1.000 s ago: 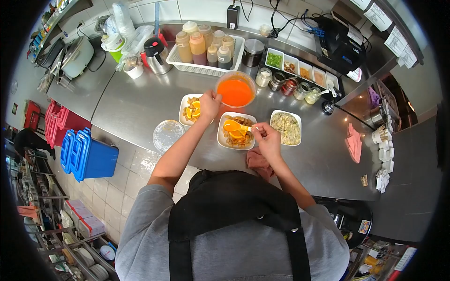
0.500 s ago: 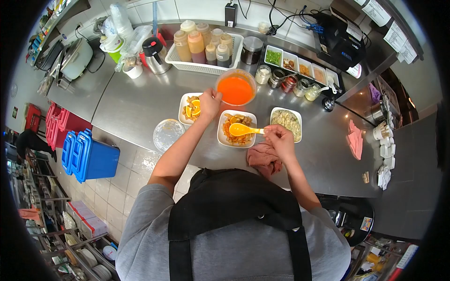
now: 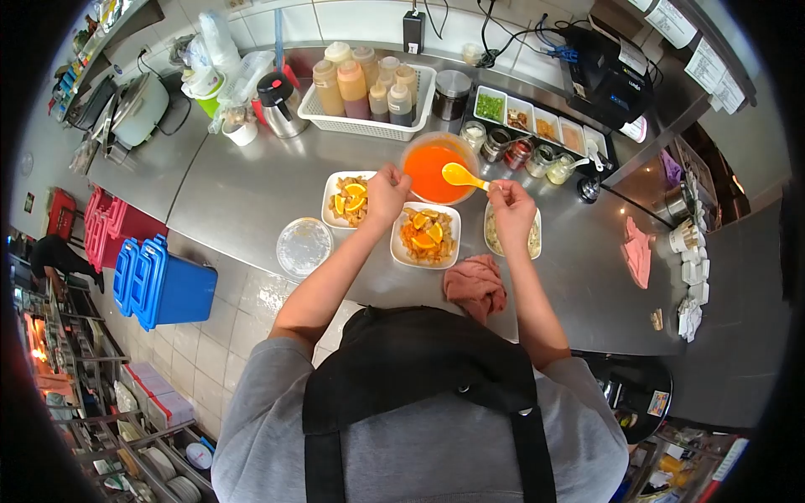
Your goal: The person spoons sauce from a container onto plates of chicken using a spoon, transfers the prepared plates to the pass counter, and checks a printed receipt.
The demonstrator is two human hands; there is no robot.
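My right hand [image 3: 511, 210] pinches the handle of a yellow soup spoon [image 3: 459, 174]. The spoon's head is over a clear round bowl of orange sauce [image 3: 429, 186]. At that bowl's left rim, my left hand [image 3: 387, 197] has its fingers closed on the edge. Below the bowl sits a square white dish [image 3: 425, 236] of browned food pieces topped with orange slices. Another such dish [image 3: 343, 220] lies left of it, partly behind my left hand. A third white dish [image 3: 534, 239] with pale food is largely covered by my right hand and forearm.
A round clear lid [image 3: 303, 246] lies left of the dishes, and a pink cloth [image 3: 475, 287] near the front edge. Behind stand a white basket [image 3: 360, 126] of sauce bottles, several small jars [image 3: 518, 153] and a topping tray [image 3: 547, 126].
The spoon has moved from above the middle dish up to the sauce bowl. The bowl has shifted slightly right and towards me, with my left hand. Orange slices on the middle dish are now uncovered.
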